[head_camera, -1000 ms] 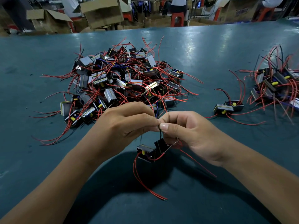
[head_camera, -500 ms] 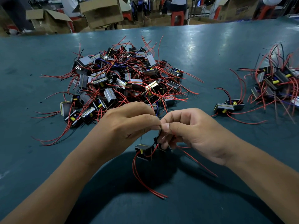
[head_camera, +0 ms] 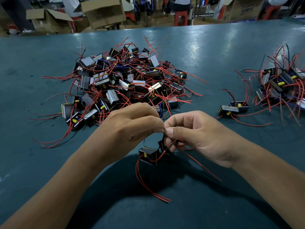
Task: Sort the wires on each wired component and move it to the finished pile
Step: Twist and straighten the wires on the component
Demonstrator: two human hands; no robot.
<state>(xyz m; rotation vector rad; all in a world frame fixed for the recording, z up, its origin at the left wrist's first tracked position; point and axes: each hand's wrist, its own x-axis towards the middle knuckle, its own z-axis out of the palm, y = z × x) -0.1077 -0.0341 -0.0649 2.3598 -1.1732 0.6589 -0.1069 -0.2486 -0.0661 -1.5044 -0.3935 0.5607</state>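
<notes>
Red wires [head_camera: 152,182] trail from two components [head_camera: 149,154] hanging just below both hands' pinching fingertips (left hand [head_camera: 130,128], right hand [head_camera: 196,134]); two more components [head_camera: 233,109] lie far right.

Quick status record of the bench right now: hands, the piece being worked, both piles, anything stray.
left hand: pinches a wire end at the fingertips
right hand: pinches wires, fingers curled
held component: two joined black blocks hanging below the hands, red wires trailing toward the viewer
unsorted pile: large tangle, beyond the hands
finished pile: smaller, far right
stray pair: between the piles, apart from both
table: teal
</notes>
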